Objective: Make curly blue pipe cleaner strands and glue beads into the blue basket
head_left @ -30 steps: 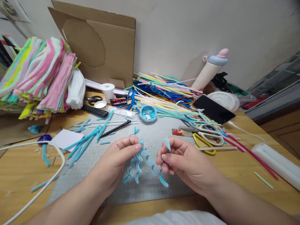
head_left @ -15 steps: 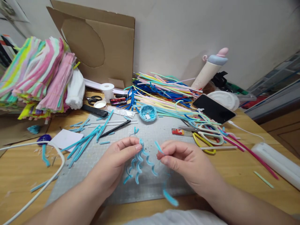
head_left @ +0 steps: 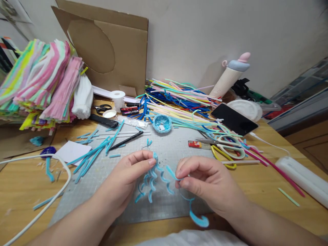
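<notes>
The blue strip (head_left: 171, 172) is in the right hand (head_left: 205, 179), pinched between thumb and forefinger; its short end points left toward the other hand, lower than half a second ago, when it stuck up more steeply. Its curled tail (head_left: 200, 220), blurred then, now hangs farther right, below the right fingers on a thin bent length. The left hand (head_left: 130, 174) has hardly moved: thumb and forefinger press together on the top of the blue curls (head_left: 151, 182), which dangle beneath.

A narrow gap of grey mat (head_left: 176, 143) separates the two sets of fingertips, and more mat stretches beyond them to the bowl (head_left: 162, 124). The mat's near edge runs below the fingers. Scissors (head_left: 230, 147) lie beyond the right fingers, blue sticks (head_left: 88, 160) left of the left ones. Both forearms slant inward from the lower corners, the right hand's remaining fingers curled under.
</notes>
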The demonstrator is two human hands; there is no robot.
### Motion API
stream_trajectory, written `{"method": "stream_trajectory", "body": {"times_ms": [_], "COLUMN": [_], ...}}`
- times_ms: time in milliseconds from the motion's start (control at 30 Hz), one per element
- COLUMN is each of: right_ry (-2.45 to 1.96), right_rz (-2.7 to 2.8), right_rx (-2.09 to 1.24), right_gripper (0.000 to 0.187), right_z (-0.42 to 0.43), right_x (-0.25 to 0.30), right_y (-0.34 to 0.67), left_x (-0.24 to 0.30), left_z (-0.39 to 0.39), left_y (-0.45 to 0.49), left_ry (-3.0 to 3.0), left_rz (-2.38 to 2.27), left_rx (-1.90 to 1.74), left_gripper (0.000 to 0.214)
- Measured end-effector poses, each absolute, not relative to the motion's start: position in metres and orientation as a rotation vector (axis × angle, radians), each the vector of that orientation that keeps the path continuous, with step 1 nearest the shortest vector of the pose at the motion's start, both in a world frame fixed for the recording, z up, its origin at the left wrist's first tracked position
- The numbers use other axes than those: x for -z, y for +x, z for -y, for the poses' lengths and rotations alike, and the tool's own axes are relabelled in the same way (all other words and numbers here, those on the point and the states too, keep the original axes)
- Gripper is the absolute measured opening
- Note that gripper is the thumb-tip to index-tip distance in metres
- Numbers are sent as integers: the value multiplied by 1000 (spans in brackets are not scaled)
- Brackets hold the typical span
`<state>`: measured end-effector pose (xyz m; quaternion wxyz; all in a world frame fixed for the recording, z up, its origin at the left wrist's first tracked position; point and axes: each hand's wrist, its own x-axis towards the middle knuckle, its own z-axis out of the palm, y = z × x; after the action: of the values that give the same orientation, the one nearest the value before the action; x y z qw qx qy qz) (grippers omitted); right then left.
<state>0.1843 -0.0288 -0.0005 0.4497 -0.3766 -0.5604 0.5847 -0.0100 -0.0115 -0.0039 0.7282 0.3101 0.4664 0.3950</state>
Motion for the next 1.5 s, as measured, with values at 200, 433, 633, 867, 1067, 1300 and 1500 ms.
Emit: {"method": "stream_trajectory", "body": {"times_ms": [200,433,633,867,1067,1300,1500], "right_ry": [-991,-973,-952,-955,-978,-1018,-1027], "right_rz": [1683,2051,2174,2171,2184,2180,2180], "right_rx": [-897,-431,-316,-300,-327,-323,-347], "right_gripper": [15,26,25,21,19,17,16], "right_z": [30,27,26,25,25,25,25], "right_x": [0,6,8,8,9,9,7], "right_y": [185,192,190,188,186,185,186], "left_x": [-6,-15,-15,-13,-14,-11,-12], "left_z": [8,10,12,11,12,11,13], "left_y": [-19,-24,-23,-22,-22,-21,-22], "left_ry": [726,794,847,823,767,803,792], "left_rz": [-1045,-990,-994,-982,-998,-970,-959], "left_rx": [-873,-761,-789,-773,-749,-768,-766], "left_gripper": [16,17,10,12,18,13,13]}}
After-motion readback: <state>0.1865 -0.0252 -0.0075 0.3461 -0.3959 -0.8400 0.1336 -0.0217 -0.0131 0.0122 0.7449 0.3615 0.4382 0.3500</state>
